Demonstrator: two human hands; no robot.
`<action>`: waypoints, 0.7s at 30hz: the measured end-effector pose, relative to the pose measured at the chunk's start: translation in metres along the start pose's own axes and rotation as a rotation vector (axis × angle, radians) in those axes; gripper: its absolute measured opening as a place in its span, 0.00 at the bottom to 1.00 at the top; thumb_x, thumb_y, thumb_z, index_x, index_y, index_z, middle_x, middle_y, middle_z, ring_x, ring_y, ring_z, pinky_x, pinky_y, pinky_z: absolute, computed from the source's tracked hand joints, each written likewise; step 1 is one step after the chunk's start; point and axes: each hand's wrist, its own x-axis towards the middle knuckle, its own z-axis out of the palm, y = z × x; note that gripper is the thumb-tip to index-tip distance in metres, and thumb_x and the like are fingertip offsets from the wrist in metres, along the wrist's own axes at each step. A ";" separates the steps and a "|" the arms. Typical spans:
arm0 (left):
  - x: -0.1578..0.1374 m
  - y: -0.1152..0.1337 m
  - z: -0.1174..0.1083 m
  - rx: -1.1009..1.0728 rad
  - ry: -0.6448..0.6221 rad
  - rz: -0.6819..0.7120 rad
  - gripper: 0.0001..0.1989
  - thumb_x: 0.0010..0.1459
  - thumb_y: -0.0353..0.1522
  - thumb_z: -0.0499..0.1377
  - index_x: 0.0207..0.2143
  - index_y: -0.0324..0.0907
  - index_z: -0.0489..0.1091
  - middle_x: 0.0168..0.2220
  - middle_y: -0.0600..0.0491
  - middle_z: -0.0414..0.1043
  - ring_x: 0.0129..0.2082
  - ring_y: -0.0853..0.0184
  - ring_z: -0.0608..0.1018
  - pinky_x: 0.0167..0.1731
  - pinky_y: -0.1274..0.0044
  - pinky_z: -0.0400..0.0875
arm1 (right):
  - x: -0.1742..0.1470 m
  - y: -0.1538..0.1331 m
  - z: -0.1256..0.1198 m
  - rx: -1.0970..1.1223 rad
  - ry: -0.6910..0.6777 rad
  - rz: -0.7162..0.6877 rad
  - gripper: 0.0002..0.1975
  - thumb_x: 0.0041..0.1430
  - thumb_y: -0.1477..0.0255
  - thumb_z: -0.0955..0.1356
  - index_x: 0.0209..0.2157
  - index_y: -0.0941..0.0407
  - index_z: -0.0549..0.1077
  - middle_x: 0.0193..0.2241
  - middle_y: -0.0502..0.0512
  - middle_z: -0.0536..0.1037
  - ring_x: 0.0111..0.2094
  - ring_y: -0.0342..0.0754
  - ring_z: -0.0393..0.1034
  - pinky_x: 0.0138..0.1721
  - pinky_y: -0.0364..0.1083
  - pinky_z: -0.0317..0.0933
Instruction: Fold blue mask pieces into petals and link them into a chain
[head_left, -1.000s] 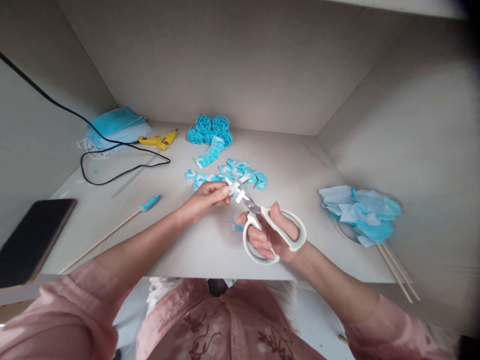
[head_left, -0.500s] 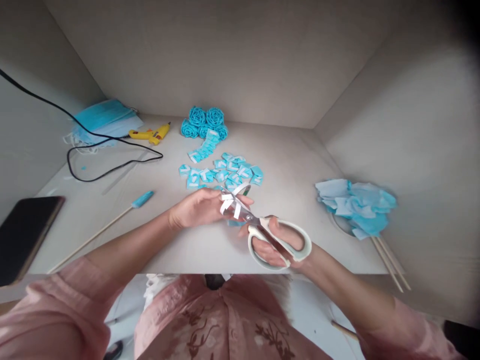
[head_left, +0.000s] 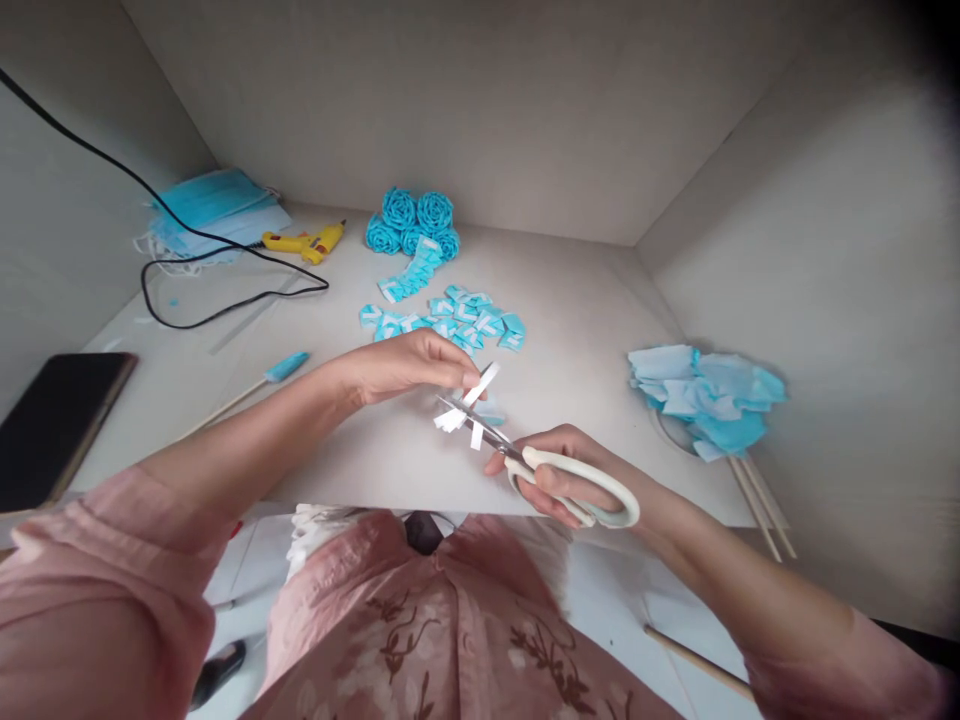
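My right hand [head_left: 559, 470] grips white-handled scissors [head_left: 592, 478] through their loops, with the blades pointing up and left. Between the fingertips of my left hand [head_left: 424, 362] is a narrow white strip [head_left: 484, 383], its lower part lying across the blades. Several short white pieces [head_left: 450, 418] cling to the blades. Under the strip, a small blue piece [head_left: 491, 413] rests on the table. Just beyond my left hand lie several folded blue pieces [head_left: 469, 312] with white strips on them.
Several blue rosettes [head_left: 417, 222] are grouped at the back. To the left are blue face masks [head_left: 214, 205], a yellow glue gun [head_left: 307, 243] with a black cord, a blue-tipped stick [head_left: 285, 367] and a phone [head_left: 64, 420]. Crumpled blue sheets [head_left: 705, 390] and wooden sticks [head_left: 757, 505] lie right.
The scissor blades have closed further, and my right hand has moved slightly right. My left hand has turned palm down and lifted off the blades. The whole view has shifted a little.
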 end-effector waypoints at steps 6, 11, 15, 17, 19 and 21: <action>0.005 0.016 0.020 0.109 0.073 -0.077 0.06 0.45 0.32 0.63 0.24 0.38 0.78 0.24 0.52 0.76 0.26 0.69 0.73 0.29 0.78 0.65 | -0.015 -0.009 0.005 -0.313 0.175 -0.018 0.24 0.54 0.55 0.72 0.42 0.61 0.76 0.16 0.41 0.61 0.17 0.36 0.52 0.19 0.40 0.46; 0.009 0.016 0.039 0.176 0.137 -0.085 0.05 0.44 0.31 0.62 0.20 0.38 0.76 0.23 0.54 0.75 0.26 0.71 0.72 0.31 0.78 0.64 | -0.029 -0.007 0.026 -0.792 0.342 -0.061 0.13 0.56 0.62 0.72 0.27 0.58 0.75 0.18 0.43 0.65 0.21 0.37 0.55 0.23 0.40 0.47; 0.023 0.032 0.044 0.220 0.264 0.098 0.09 0.49 0.34 0.60 0.23 0.37 0.75 0.25 0.53 0.75 0.28 0.70 0.73 0.35 0.76 0.66 | -0.034 0.004 0.048 -1.004 0.126 -0.060 0.03 0.55 0.71 0.70 0.31 0.56 0.77 0.27 0.49 0.80 0.28 0.43 0.69 0.30 0.41 0.56; 0.034 0.039 0.040 0.351 0.300 0.181 0.10 0.52 0.35 0.59 0.27 0.37 0.76 0.27 0.52 0.76 0.29 0.69 0.74 0.36 0.76 0.66 | -0.039 0.006 0.049 -0.961 0.203 -0.076 0.09 0.56 0.71 0.69 0.40 0.53 0.79 0.35 0.51 0.82 0.33 0.45 0.74 0.34 0.41 0.60; 0.048 0.038 0.035 0.594 0.298 0.218 0.10 0.54 0.34 0.58 0.29 0.37 0.77 0.27 0.52 0.76 0.28 0.69 0.74 0.37 0.74 0.67 | -0.048 0.007 0.041 -0.858 0.323 -0.085 0.21 0.56 0.68 0.70 0.53 0.50 0.75 0.46 0.53 0.81 0.40 0.47 0.75 0.40 0.42 0.63; 0.065 0.028 0.033 0.901 0.279 0.289 0.09 0.54 0.31 0.56 0.28 0.39 0.76 0.27 0.53 0.77 0.28 0.68 0.74 0.41 0.72 0.67 | -0.060 0.008 0.030 -0.715 0.342 -0.077 0.29 0.58 0.65 0.69 0.61 0.48 0.67 0.54 0.54 0.76 0.46 0.49 0.73 0.46 0.45 0.64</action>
